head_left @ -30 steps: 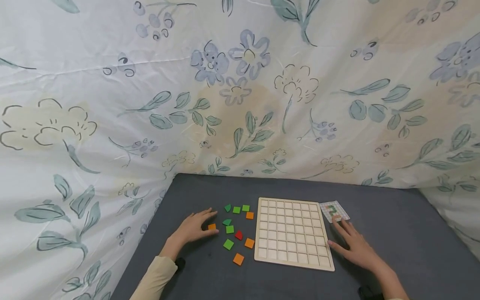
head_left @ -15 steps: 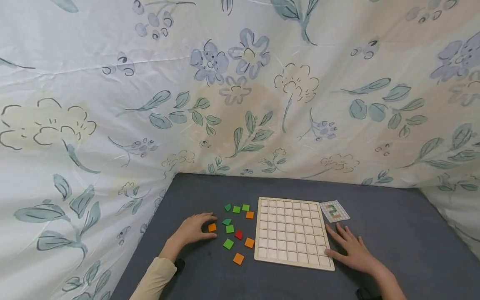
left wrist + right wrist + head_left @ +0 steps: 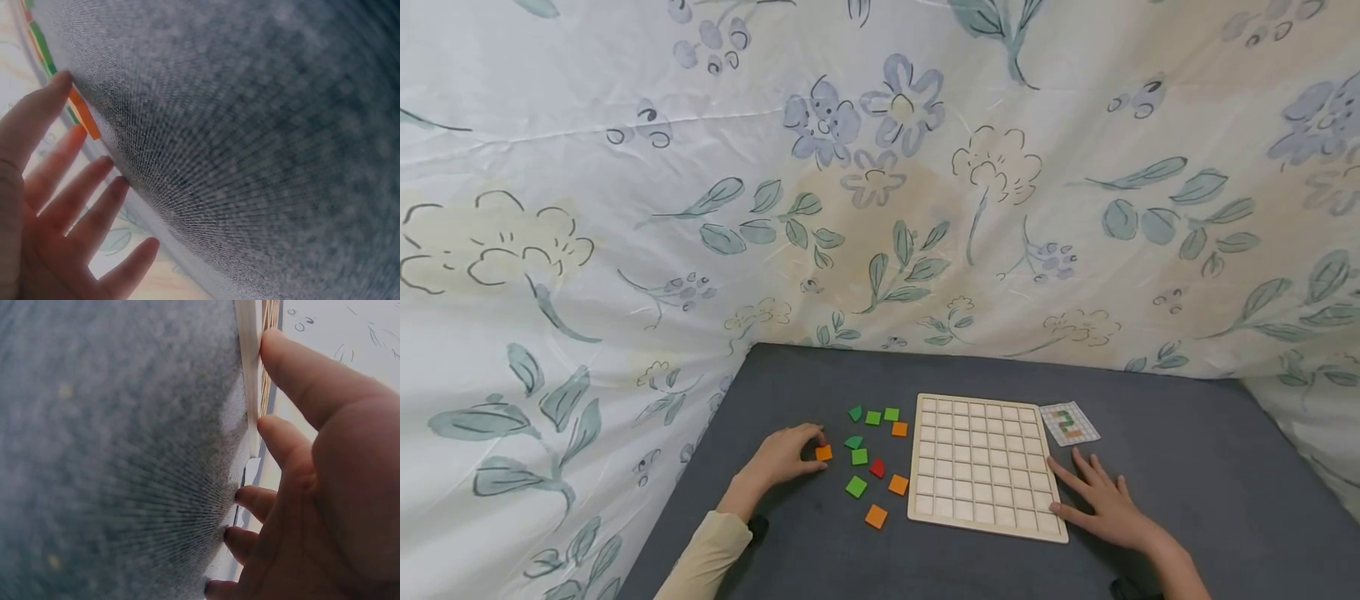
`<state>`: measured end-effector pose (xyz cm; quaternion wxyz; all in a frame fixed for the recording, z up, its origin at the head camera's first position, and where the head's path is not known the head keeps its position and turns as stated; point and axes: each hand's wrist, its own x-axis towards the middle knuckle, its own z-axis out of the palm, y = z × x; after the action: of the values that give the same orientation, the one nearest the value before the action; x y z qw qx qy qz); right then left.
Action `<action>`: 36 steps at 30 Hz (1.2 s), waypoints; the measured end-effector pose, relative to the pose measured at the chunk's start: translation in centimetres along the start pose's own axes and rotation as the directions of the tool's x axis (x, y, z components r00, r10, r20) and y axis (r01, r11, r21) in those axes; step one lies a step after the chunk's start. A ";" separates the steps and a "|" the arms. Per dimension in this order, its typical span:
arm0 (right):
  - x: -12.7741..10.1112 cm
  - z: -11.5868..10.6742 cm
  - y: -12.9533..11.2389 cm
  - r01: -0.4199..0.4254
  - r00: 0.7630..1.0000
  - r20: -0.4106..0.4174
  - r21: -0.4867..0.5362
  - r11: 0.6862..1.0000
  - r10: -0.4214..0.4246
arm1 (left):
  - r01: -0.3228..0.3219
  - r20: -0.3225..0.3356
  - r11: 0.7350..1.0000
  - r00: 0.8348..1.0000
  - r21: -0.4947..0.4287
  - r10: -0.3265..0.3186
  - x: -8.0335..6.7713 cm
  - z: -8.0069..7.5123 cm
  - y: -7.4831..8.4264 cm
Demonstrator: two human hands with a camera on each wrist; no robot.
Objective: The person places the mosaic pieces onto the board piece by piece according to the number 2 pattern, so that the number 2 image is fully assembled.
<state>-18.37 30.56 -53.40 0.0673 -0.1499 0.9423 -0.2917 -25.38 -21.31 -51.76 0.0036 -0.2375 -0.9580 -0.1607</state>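
My left hand (image 3: 781,454) reaches over the dark table with thumb and index finger on either side of an orange square tile (image 3: 823,452). In the left wrist view the tile (image 3: 85,115) lies flat between those fingertips, the index tip right at it. To its right are scattered several green tiles (image 3: 859,457), more orange square tiles (image 3: 876,517) and a red tile (image 3: 877,468). My right hand (image 3: 1108,508) lies spread at the right edge of a wooden grid board (image 3: 985,467). Its thumb and index finger touch the board's edge (image 3: 249,369) in the right wrist view.
Beyond the right hand, a small pattern card (image 3: 1070,423) with a green and orange figure lies against the board's upper right corner. A floral cloth (image 3: 880,275) hangs behind and to the left of the dark table (image 3: 1180,433).
My left thumb and fingers have drawn closer together around the orange tile, which stays in place. The right hand has slid back from the card to the board's edge.
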 end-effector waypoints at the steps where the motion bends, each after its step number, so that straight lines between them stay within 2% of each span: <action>1: 0.0 0.0 0.0 0.004 1.000 0.002 0.004 1.000 -0.004 | 0.006 -0.002 1.000 1.000 -0.002 -0.006 0.0 0.0 0.0; 6: 0.0 0.0 0.0 0.008 1.000 0.006 0.016 1.000 -0.008 | 0.036 0.001 0.999 0.999 -0.009 -0.036 0.0 0.0 -0.1; 10: 0.0 -0.1 -0.1 0.005 1.000 0.007 0.026 1.000 -0.005 | 0.036 0.006 0.999 0.999 -0.005 -0.036 0.1 0.0 -0.1; 23: 0.0 -0.1 0.0 0.004 1.000 0.007 0.042 0.999 -0.005 | -0.025 -0.015 1.000 1.000 0.007 0.025 0.5 0.1 -0.8; 36: -0.1 0.1 0.0 -0.002 1.000 0.002 0.030 1.000 0.002 | -0.071 -0.006 0.997 0.997 -0.020 0.070 2.0 -0.6 0.9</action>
<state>-18.25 30.55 -53.45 0.0710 -0.1481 0.9379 -0.3055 -26.83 -19.85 -50.81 0.0096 -0.2708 -0.9473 -0.1708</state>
